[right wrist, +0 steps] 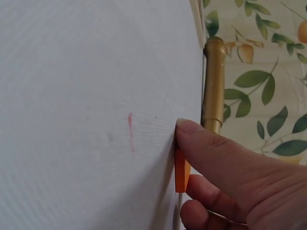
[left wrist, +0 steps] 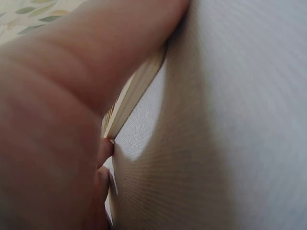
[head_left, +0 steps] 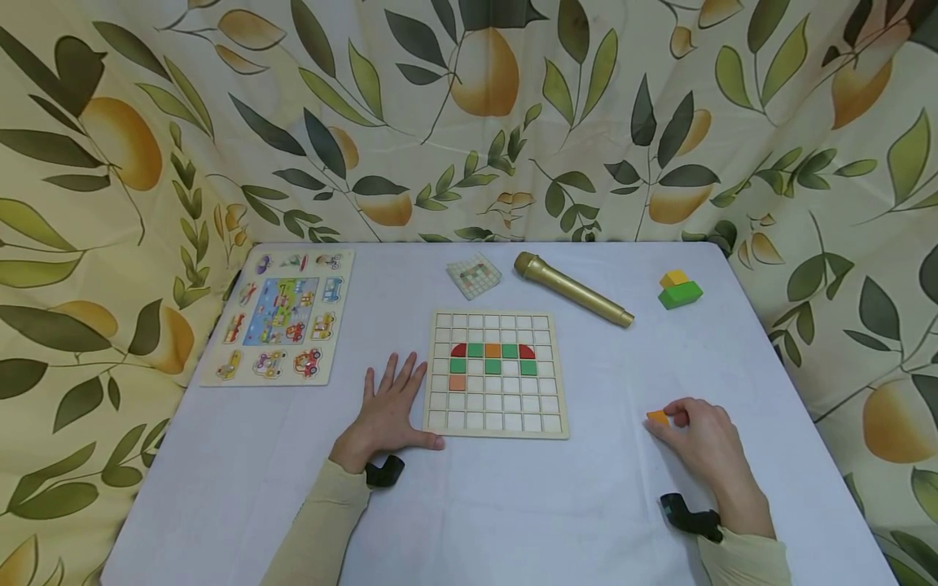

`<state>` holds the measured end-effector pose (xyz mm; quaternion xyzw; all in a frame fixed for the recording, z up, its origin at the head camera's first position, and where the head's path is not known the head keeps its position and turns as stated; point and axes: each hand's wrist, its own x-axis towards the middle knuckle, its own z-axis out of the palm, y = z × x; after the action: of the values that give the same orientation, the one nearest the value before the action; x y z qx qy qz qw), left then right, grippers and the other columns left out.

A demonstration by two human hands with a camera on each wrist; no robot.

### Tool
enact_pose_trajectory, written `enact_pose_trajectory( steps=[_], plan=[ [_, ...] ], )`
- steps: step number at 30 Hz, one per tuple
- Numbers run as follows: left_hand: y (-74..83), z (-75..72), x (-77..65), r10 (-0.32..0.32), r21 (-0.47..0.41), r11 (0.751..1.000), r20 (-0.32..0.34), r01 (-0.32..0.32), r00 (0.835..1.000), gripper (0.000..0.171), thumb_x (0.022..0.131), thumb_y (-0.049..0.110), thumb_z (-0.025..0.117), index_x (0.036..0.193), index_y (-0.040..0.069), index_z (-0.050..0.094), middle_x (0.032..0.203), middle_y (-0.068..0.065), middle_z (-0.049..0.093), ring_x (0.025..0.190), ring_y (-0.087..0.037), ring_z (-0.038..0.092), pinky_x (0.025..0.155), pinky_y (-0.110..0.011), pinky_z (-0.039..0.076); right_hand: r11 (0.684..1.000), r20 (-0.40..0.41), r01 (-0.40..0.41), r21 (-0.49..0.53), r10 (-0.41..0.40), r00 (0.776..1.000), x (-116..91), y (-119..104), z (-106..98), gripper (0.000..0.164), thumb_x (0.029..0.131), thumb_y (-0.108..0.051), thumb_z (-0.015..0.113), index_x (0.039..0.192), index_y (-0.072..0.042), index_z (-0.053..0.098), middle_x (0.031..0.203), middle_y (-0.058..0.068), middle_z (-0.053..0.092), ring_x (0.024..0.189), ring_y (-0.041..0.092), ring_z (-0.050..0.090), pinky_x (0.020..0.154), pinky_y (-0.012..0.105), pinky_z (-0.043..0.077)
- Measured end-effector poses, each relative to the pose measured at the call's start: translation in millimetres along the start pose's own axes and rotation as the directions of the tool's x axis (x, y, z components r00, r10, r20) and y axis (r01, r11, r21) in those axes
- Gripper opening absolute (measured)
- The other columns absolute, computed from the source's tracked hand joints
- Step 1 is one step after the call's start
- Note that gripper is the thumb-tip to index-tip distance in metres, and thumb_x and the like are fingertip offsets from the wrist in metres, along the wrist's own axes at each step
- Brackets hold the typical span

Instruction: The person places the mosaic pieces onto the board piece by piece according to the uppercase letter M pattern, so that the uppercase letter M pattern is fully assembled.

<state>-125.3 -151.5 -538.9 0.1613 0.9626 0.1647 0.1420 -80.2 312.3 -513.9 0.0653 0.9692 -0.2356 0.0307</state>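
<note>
My left hand (head_left: 390,413) lies spread on the cloth, its fingers straight along the left edge of a wooden grid board (head_left: 506,435) and the thumb at its lower left corner. Coloured pieces sit in the board's cells: a red rounded piece (head_left: 458,351) at each end of one row, green squares (head_left: 475,351), an orange square (head_left: 493,351) and a paler orange square (head_left: 458,382). To the right of the board, my right hand (head_left: 705,443) pinches a small flat orange block (right wrist: 180,171) between thumb and fingers, close to the cloth.
A gold microphone (head_left: 575,291) lies behind the board, beside a small pattern card (head_left: 474,276). Farther right are a green block (head_left: 681,295) and a yellow block (head_left: 673,278). A vehicle picture puzzle (head_left: 212,358) lies at the left. A patterned curtain (head_left: 469,195) hangs behind the table.
</note>
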Motion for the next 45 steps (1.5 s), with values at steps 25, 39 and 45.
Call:
enact_pose_trajectory(
  steps=[25, 39, 45],
  plan=[
    [-0.5, 1.5, 0.7, 0.008, -0.017, 1.000, -0.020, -0.008, 1.000, 0.132, 0.057, 0.080, 0.072, 0.157, 0.012, 0.018, 0.163, -0.007, 0.002, 0.146, -0.032, -0.013, 0.108, -0.061, -0.011, 0.982, 0.039, 0.181, 0.052, -0.183, 0.982, 29, -58, 7, 0.032, 0.084, -0.016, 0.078, 0.107, 0.004, 0.068, 0.100, 0.016, 0.066, 0.096, 0.035, 0.054, 0.081, 0.052, 0.045],
    [-0.7, 2.8, 2.0, -0.004, -0.023, 1.000, 0.007, 0.004, 1.000, 0.133, 0.058, 0.081, 0.070, 0.158, 0.014, 0.014, 0.163, -0.005, -0.003, 0.145, -0.030, -0.017, 0.107, -0.059, -0.016, 0.917, 0.056, 0.390, 0.079, -0.395, 0.917, 46, -103, 31, 0.024, 0.082, -0.014, 0.080, 0.101, -0.001, 0.073, 0.093, 0.005, 0.067, 0.093, 0.027, 0.055, 0.081, 0.044, 0.045],
    [-1.5, 2.4, 2.1, -0.011, -0.015, 1.000, 0.013, 0.011, 1.000, 0.134, 0.058, 0.083, 0.070, 0.158, 0.014, 0.013, 0.163, -0.004, -0.004, 0.145, -0.029, -0.018, 0.108, -0.059, -0.016, 0.896, 0.074, 0.439, 0.074, -0.444, 0.893, 48, -118, 40, 0.025, 0.082, -0.017, 0.080, 0.101, -0.002, 0.073, 0.094, 0.004, 0.068, 0.092, 0.026, 0.055, 0.081, 0.042, 0.045]
  ],
)
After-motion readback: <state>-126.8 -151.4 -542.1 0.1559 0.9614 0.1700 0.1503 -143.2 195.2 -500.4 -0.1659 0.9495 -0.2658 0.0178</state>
